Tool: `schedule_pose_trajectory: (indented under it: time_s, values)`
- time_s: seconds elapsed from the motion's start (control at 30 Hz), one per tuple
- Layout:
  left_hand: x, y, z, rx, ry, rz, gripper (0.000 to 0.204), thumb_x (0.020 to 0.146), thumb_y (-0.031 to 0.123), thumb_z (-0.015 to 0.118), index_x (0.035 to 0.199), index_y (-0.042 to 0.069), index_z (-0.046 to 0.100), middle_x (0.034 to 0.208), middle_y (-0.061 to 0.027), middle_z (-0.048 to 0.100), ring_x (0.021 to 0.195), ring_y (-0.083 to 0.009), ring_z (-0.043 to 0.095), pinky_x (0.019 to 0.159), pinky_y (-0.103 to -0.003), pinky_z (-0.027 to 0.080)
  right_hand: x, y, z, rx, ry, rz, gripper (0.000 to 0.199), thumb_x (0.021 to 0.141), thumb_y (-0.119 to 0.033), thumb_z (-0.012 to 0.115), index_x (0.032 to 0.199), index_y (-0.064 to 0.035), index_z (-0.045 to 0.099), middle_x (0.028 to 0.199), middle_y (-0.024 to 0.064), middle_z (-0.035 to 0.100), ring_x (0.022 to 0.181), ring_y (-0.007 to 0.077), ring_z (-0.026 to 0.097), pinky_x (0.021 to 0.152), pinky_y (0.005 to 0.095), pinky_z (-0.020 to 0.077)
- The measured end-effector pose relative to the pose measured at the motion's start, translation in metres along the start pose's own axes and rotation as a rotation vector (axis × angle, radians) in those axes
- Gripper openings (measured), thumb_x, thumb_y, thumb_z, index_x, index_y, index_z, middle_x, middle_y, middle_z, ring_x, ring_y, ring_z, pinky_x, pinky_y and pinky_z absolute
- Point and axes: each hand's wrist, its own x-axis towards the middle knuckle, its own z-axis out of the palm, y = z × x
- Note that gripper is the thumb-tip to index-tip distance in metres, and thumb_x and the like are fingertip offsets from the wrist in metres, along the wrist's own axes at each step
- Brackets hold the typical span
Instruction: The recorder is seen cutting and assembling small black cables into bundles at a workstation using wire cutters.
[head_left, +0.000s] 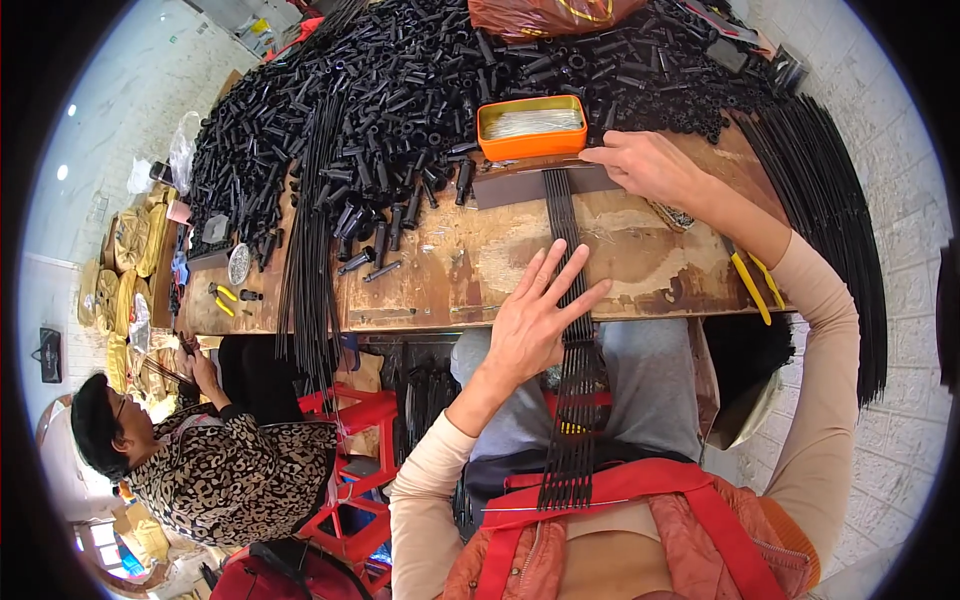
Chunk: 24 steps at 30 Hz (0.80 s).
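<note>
A flat row of thin black rods (562, 215) runs from the table down over my lap. My left hand (533, 318) lies on the row at the table's front edge, open with its fingers spread. The far rod ends meet a dark grey-brown strip (505, 190). At the strip's right end, my right hand (650, 168) is closed in a pinch beside an orange tin (532, 148) of thin pale wires. What the pinch holds, if anything, is too small to make out. Across the near rod ends, by my red apron, lies a thin metal rod (515, 509).
Black tubular parts (400, 110) heap along the table's back. Long black rods hang over the table at left (312, 240) and right (835, 200). Yellow-handled pliers (752, 285) lie at right, others (222, 298) at left. Another person (230, 460) sits at left, hands on dark rods.
</note>
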Motion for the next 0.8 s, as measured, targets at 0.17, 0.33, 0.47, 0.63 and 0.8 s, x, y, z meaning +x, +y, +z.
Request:
schedule_pose_trajectory:
  time_s: [0.17,0.33,0.47,0.63,0.8]
  values:
    - [-0.001,0.0008,-0.0011,0.0,0.006,-0.006,0.08,0.06,-0.003,0.058,0.135,0.024,0.054,0.154,-0.0108,0.032,0.143,-0.0332,0.028,0.117,-0.046,0.024,0.0008,-0.0012,0.0013,-0.006,-0.002,-0.007,0.031,0.077,-0.003,0.059,0.107,-0.0086,0.067,0.081,0.0112,0.059,0.075,0.0316,0.063,0.066,0.0418,0.0517]
    - [0.0001,0.0013,-0.0006,-0.017,0.002,-0.006,0.081,0.06,-0.003,0.058,0.136,0.024,0.053,0.154,-0.011,0.032,0.143,-0.0333,0.028,0.117,-0.046,0.024,0.0032,0.0049,0.0062,-0.017,0.036,-0.108,0.035,0.077,-0.003,0.062,0.112,-0.007,0.066,0.078,0.0102,0.055,0.074,0.0307,0.059,0.064,0.042,0.0492]
    - [-0.0009,0.0012,-0.0009,-0.014,-0.001,-0.012,0.081,0.059,-0.003,0.058,0.135,0.025,0.053,0.154,-0.0111,0.032,0.143,-0.0334,0.028,0.117,-0.046,0.024,0.0045,0.0012,0.0043,-0.039,-0.002,-0.073,0.032,0.077,-0.003,0.06,0.107,-0.008,0.067,0.084,0.0099,0.06,0.08,0.0297,0.064,0.069,0.0403,0.0522]
    - [-0.0008,0.0014,-0.0011,-0.01,0.014,-0.001,0.081,0.059,-0.004,0.057,0.135,0.024,0.054,0.154,-0.0114,0.032,0.143,-0.0336,0.028,0.116,-0.046,0.024,-0.0003,0.0033,0.0021,-0.021,0.016,-0.071,0.036,0.077,-0.002,0.062,0.112,-0.0068,0.066,0.079,0.0105,0.054,0.076,0.0303,0.059,0.066,0.0414,0.0489]
    - [-0.0009,0.0013,-0.0007,-0.029,0.018,-0.004,0.081,0.059,-0.004,0.057,0.134,0.024,0.054,0.154,-0.0114,0.032,0.143,-0.0337,0.028,0.116,-0.046,0.025,0.0016,0.0008,0.0019,-0.044,-0.001,-0.051,0.033,0.077,-0.002,0.06,0.109,-0.0069,0.067,0.081,0.0102,0.056,0.077,0.03,0.061,0.067,0.0408,0.0505]
